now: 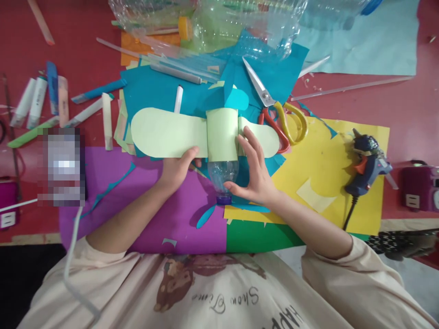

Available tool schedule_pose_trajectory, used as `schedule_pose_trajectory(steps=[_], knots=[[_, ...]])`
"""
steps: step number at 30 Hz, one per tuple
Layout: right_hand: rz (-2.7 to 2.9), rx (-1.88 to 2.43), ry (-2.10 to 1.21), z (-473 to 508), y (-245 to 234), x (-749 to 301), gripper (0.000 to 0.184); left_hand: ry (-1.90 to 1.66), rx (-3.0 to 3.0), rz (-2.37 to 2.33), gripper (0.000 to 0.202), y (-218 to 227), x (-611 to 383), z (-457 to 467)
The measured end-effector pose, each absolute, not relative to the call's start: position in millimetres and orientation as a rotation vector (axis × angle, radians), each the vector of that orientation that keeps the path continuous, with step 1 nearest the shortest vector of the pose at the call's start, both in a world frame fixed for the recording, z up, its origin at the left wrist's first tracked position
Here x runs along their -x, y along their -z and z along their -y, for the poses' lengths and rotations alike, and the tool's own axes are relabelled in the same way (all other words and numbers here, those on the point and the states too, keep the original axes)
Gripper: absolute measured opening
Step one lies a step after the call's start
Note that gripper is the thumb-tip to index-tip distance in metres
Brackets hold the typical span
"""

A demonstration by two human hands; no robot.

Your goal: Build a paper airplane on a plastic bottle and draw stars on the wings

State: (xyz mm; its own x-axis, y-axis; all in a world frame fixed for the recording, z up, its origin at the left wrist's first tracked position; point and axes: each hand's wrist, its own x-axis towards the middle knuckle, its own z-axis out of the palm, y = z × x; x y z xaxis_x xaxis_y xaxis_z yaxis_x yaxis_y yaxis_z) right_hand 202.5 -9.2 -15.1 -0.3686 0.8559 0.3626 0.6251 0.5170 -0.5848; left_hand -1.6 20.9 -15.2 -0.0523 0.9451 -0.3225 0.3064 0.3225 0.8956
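A model airplane made from a clear plastic bottle (219, 172) lies in front of me, its purple cap toward me. Pale green paper (222, 135) wraps the bottle's middle. A rounded pale green left wing (164, 133) and right wing (269, 139) stick out to the sides, and blue paper tail pieces (236, 98) stand at the far end. My left hand (178, 171) pinches the left wing's near edge, thumb on top and fingers mostly hidden beneath. My right hand (257, 176) grips the plane's right side, thumb at the bottle's neck and fingertips on the wing's root.
Scissors (265, 96) with red and yellow handles lie open behind the right wing. A glue gun (365, 167) rests on yellow paper (343, 183) at right. Markers (37, 100) and a phone (65, 167) are at left. Large plastic bottles (240, 27) lie at the back.
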Motion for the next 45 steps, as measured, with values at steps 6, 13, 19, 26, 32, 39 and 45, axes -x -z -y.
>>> schedule_pose_trajectory(steps=[6,13,19,26,32,39,45], knots=[[2.121,1.204,-0.508,9,16,-204,0.083,-1.563,-1.630,-1.750,0.082,11,31,-33],[2.134,1.229,-0.537,9,16,-203,0.089,-0.806,-2.380,-1.515,0.028,2,38,-41],[2.136,1.224,-0.565,10,18,-203,0.093,-0.739,-2.468,-1.330,0.040,6,21,-30],[2.177,1.226,-0.688,9,19,-205,0.098,-0.719,-2.440,-1.252,0.043,11,20,-26],[2.199,1.190,-0.697,10,16,-206,0.099,-0.905,-2.316,-1.274,0.029,10,17,-24],[2.152,1.203,-0.735,10,17,-208,0.098,-0.924,-2.080,-1.235,0.041,14,17,-26],[2.100,1.260,-0.861,12,19,-204,0.105,-0.756,-2.206,-1.198,0.051,15,16,-26]])
